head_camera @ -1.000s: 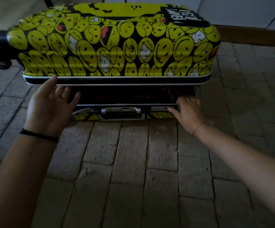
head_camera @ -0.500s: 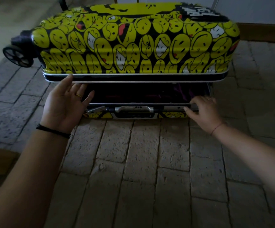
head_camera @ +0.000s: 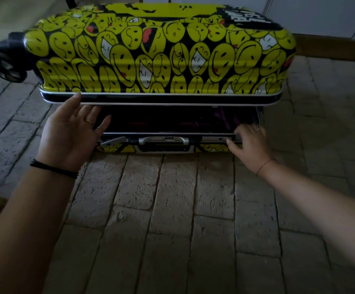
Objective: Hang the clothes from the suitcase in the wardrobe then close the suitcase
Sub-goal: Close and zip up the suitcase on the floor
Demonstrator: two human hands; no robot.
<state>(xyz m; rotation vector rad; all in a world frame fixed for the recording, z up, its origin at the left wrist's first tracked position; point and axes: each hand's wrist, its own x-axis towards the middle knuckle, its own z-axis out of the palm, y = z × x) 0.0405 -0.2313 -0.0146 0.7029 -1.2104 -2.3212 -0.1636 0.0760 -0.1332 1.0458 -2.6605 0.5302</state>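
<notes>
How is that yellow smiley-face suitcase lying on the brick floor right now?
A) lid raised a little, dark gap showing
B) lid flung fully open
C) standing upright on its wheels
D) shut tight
A: a dark gap shows between the lid and the lower half, with the left hand at the lid's rim and the right hand holding the lower rim.

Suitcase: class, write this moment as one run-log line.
suitcase lid: part-raised over lower shell | left hand: open, touching lid rim | right hand: on lower shell rim | inside: purple fabric
</notes>
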